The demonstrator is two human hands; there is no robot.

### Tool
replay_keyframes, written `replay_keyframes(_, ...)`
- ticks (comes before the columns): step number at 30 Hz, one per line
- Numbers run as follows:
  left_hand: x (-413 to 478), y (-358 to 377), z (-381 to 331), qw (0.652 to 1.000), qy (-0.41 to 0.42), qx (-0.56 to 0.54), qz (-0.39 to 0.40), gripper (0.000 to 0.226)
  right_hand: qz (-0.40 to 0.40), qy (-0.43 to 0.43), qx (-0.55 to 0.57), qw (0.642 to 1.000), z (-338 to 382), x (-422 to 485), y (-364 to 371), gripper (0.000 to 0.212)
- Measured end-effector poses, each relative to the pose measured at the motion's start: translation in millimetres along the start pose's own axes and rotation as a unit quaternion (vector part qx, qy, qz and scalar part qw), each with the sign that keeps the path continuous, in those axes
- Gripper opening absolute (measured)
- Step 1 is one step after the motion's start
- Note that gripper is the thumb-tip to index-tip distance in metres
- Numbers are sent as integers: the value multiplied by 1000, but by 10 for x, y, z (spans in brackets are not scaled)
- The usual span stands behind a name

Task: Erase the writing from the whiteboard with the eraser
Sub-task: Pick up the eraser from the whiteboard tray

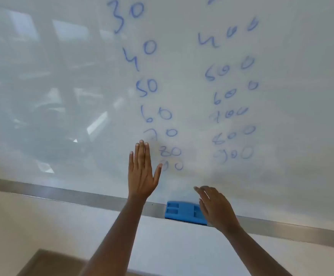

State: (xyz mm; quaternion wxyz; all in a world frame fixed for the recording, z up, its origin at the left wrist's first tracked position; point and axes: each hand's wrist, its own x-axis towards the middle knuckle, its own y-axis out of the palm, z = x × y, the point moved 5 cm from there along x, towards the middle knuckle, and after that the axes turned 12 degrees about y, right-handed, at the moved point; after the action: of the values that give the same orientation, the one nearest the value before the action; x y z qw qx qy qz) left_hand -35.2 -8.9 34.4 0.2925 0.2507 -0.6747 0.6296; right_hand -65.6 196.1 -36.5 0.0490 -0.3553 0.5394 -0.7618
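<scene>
A white whiteboard (pixel 62 96) fills the view, with two columns of blue handwritten numbers (pixel 148 86): 30 to 90 on the left, hundreds on the right. The lowest numbers look faint and smudged. A blue eraser (pixel 180 213) sits on the metal tray (pixel 72 194) along the board's bottom edge. My left hand (pixel 142 176) is flat against the board with fingers spread, just left of the 80 and 90. My right hand (pixel 214 206) hovers open over the eraser's right end, covering part of it; whether it touches the eraser is unclear.
Below the tray is a pale wall (pixel 23 226), with a brownish surface (pixel 48 263) at the bottom left. The board's left half reflects ceiling lights and room shapes.
</scene>
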Motion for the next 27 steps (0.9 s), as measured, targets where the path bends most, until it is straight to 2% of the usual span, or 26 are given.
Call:
replay_keyframes(1, -47, 26, 12, 1000, -13, -12, -2, 70, 35, 30, 0, 999, -7, -18, 93, 33)
replay_keyframes(4, -225, 87, 51, 997, -69, -25, 8, 70, 185, 126, -29, 974, -64, -130, 428, 35)
replay_keyframes(6, -359, 193, 90, 994, -96, -33, 31, 64, 230, 165, -43, 958, -95, -168, 560, 36)
replay_keyframes(9, -526, 346, 140, 990, -114, -14, 81, 36, 271, 178, -42, 945, -94, -217, 717, 43)
replay_keyframes(10, -578, 430, 153, 989, -116, -9, 91, 28, 279, 185, -41, 942, -111, -221, 758, 45)
replay_keyframes(12, -662, 573, 124, 985, -104, -17, 134, 24, 277, 200, -37, 939, -135, -210, 814, 48)
replay_keyframes(14, -751, 763, 83, 968, -104, -28, 225, 19, 273, 201, -38, 940, -133, -193, 841, 49)
replay_keyframes(18, -897, 1106, -11, 939, -106, -58, 323, 34, 256, 200, -31, 945, -118, -149, 865, 53)
replay_keyframes(22, -955, 1282, -109, 903, -157, -110, 384, 38, 267, 192, -19, 944, -133, -129, 893, 49)
replay_keyframes(25, -1000, 1386, -132, 855, -239, -171, 428, 40, 281, 165, -30, 945, -96, -133, 940, 48)
replay_keyframes(27, -993, 1434, -156, 833, -257, -200, 446, 43, 291, 144, -46, 945, -69, -139, 971, 48)
